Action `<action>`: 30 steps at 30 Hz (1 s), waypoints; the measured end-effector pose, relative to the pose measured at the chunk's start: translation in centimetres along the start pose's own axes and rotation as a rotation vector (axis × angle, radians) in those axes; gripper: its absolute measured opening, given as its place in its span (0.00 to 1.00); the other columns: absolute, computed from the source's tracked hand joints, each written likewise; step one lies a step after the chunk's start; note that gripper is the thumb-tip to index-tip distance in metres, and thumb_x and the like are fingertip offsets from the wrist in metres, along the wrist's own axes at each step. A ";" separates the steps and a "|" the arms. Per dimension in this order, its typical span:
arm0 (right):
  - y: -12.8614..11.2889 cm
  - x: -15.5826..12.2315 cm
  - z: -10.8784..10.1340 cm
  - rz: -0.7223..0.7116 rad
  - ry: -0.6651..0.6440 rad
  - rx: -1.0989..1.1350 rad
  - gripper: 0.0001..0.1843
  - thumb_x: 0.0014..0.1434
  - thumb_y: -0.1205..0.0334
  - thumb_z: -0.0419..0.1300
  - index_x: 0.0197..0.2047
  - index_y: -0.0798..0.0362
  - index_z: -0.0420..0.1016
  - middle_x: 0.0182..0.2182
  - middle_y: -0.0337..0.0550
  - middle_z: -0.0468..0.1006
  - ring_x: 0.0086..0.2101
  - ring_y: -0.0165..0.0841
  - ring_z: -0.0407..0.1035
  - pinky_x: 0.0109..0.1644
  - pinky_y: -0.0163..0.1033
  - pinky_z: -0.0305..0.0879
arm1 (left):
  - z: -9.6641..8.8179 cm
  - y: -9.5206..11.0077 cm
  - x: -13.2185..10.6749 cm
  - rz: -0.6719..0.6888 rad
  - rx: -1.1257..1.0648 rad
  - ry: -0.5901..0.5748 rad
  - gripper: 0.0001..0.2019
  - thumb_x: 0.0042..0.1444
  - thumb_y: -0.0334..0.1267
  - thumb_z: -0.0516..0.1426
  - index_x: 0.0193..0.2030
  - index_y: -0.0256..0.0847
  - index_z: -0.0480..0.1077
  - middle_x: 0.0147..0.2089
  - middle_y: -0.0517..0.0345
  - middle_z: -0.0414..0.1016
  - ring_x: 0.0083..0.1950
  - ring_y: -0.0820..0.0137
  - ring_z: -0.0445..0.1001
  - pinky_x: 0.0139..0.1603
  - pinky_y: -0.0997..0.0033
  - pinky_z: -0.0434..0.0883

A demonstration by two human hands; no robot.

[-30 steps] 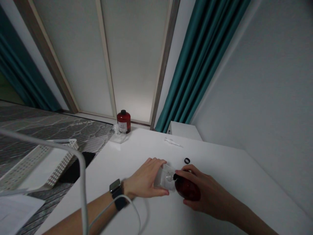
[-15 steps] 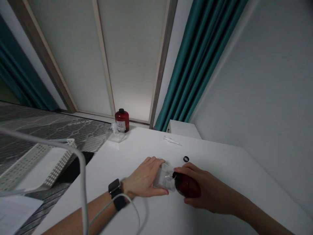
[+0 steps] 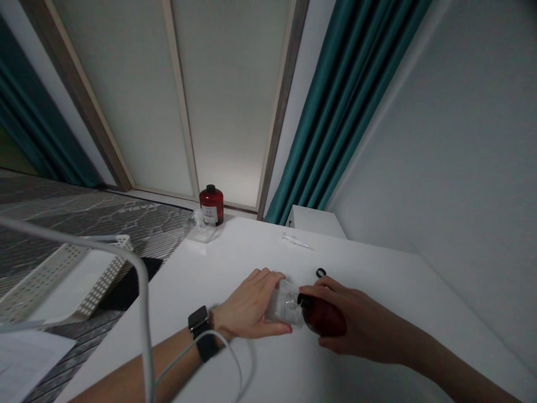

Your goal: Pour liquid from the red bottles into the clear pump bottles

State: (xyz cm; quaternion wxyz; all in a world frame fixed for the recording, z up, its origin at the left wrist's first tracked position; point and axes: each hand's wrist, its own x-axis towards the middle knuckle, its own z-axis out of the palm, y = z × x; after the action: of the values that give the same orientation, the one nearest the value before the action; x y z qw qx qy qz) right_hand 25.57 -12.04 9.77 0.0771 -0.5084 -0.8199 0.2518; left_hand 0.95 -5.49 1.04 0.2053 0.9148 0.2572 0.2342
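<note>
My left hand (image 3: 247, 307), with a black watch on its wrist, is wrapped round a clear square bottle (image 3: 282, 307) on the white table, thumb and fingers on its sides. My right hand (image 3: 363, 322) grips a dark red bottle (image 3: 326, 319), tipped over to the left. The red bottle's black neck meets or hangs just over the small round opening of the clear bottle. Whether liquid flows cannot be made out. Just beyond my right hand lies a small black ring (image 3: 321, 272).
A white pump-like piece (image 3: 297, 241) lies farther back. At the table's far left corner stand another red bottle (image 3: 212, 208), capped and labelled, and a clear container (image 3: 201, 232). A pale cable (image 3: 142, 302) crosses the left foreground. Left of the table are a perforated basket (image 3: 107, 274) and paper (image 3: 31, 361).
The whole view has shifted very slightly. Both hands keep their hold, and the tipped red bottle stays at the clear bottle's opening.
</note>
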 end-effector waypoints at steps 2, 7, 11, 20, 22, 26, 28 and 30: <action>0.0 0.0 -0.1 -0.007 0.008 -0.001 0.41 0.47 0.68 0.69 0.63 0.35 0.66 0.52 0.41 0.73 0.43 0.40 0.76 0.48 0.43 0.72 | 0.0 0.0 0.0 0.000 -0.001 -0.003 0.37 0.52 0.57 0.64 0.60 0.37 0.57 0.54 0.42 0.70 0.51 0.51 0.70 0.52 0.49 0.66; -0.1 0.2 -0.2 0.009 -0.016 -0.030 0.41 0.47 0.67 0.69 0.63 0.35 0.66 0.52 0.42 0.73 0.43 0.41 0.76 0.48 0.43 0.71 | 0.0 0.0 0.0 -0.003 -0.001 -0.003 0.37 0.51 0.56 0.64 0.60 0.36 0.57 0.54 0.42 0.70 0.51 0.51 0.69 0.53 0.49 0.66; -0.6 0.3 -0.6 0.028 -0.058 -0.031 0.40 0.48 0.66 0.69 0.63 0.36 0.65 0.52 0.43 0.72 0.44 0.41 0.75 0.49 0.44 0.69 | -0.1 0.0 0.0 -0.001 0.012 0.005 0.36 0.50 0.55 0.64 0.59 0.37 0.58 0.53 0.44 0.71 0.50 0.52 0.70 0.52 0.52 0.67; -1.3 0.8 -1.2 0.078 -0.142 -0.047 0.40 0.49 0.63 0.69 0.64 0.36 0.63 0.53 0.42 0.70 0.44 0.40 0.73 0.48 0.44 0.67 | -0.6 0.1 0.1 -0.038 0.037 -0.006 0.34 0.47 0.55 0.66 0.54 0.38 0.62 0.48 0.48 0.73 0.47 0.53 0.72 0.50 0.55 0.66; -1.5 0.9 -1.3 0.083 -0.148 -0.044 0.39 0.50 0.63 0.68 0.63 0.36 0.63 0.52 0.42 0.70 0.44 0.40 0.73 0.48 0.43 0.67 | -0.8 0.2 0.1 -0.045 0.037 -0.017 0.33 0.46 0.56 0.67 0.52 0.38 0.63 0.48 0.49 0.73 0.47 0.54 0.72 0.50 0.56 0.66; -1.9 1.0 -1.5 0.082 -0.169 -0.041 0.39 0.50 0.63 0.68 0.63 0.36 0.63 0.51 0.41 0.70 0.43 0.39 0.73 0.47 0.42 0.67 | -1.3 0.3 0.2 -0.055 0.044 -0.045 0.32 0.46 0.57 0.67 0.49 0.39 0.63 0.47 0.49 0.73 0.47 0.54 0.72 0.50 0.56 0.65; -2.1 1.1 -1.5 0.084 -0.174 -0.041 0.39 0.49 0.62 0.69 0.63 0.35 0.63 0.52 0.41 0.70 0.42 0.39 0.73 0.46 0.42 0.67 | -1.4 0.3 0.1 -0.062 0.053 -0.053 0.32 0.46 0.57 0.67 0.48 0.38 0.64 0.46 0.49 0.73 0.47 0.54 0.72 0.49 0.56 0.65; -2.2 1.3 -1.6 0.086 -0.177 -0.045 0.39 0.49 0.62 0.69 0.63 0.36 0.63 0.52 0.41 0.70 0.42 0.39 0.73 0.45 0.41 0.67 | -1.5 0.3 0.1 -0.061 0.061 -0.058 0.32 0.46 0.58 0.67 0.48 0.37 0.64 0.46 0.49 0.73 0.47 0.54 0.72 0.49 0.56 0.65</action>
State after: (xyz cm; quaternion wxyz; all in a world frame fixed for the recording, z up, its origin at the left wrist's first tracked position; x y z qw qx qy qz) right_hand 23.86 -11.16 12.08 -0.0183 -0.5206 -0.8063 0.2804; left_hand 0.37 -5.29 2.46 0.1917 0.9189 0.2857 0.1932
